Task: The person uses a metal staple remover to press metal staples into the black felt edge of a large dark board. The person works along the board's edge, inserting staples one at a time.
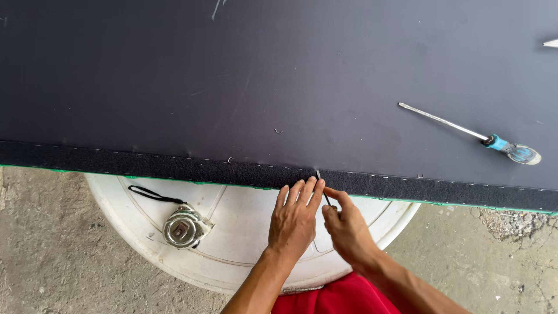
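The likeliest slip here is the thin metal tool [323, 189] skidding off the fuzzy black edge strip [174, 167] and jabbing the fingers beside it, since the left hand [295, 220] lies flat right against the spot where the tip meets the strip; a sideways push could also tear the stitched fabric or lift the strip from the dark panel [261, 75]. The left hand's 4 visible fingers are straight and close together, tips resting on the strip's lower border, holding nothing. The right hand [345, 228] pinches the tool between thumb and forefinger, the other fingers curled under (how tightly cannot be told). The tool's tip touches the strip just right of the left fingertips. Taking the strip as the landmark: a blue-handled screwdriver [474, 135] lies above it on the panel, well to the right of the hands; a metal tape measure [182, 228] with a black wrist loop sits below it to the left, on the white round drum lid [244, 244] that props the panel over the concrete floor [52, 256].
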